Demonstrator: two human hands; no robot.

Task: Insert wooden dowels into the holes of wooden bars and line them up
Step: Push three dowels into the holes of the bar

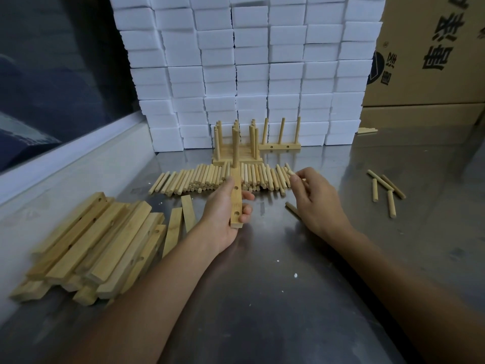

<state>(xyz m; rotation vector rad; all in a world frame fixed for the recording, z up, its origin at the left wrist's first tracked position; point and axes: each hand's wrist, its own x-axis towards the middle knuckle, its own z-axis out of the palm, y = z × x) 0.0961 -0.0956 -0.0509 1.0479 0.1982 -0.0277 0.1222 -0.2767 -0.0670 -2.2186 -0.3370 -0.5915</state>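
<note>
Bar [236,198] sits gripped in my left hand [223,216] above the counter [262,285], one dowel [235,148] already upright in its far hole, two holes open; my right hand [312,198] has its fingers [295,181] pinching a fresh dowel [289,171] from the loose row [223,177]; next, I judge, that dowel needs aligning over the middle hole; finished bars [236,148] stand beyond.

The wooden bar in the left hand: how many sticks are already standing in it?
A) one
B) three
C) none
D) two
A: the left hand holds the wooden bar with one dowel upright at its far end, while two holes nearer the person are empty; the right hand pinches another dowel in its fingers.
</note>
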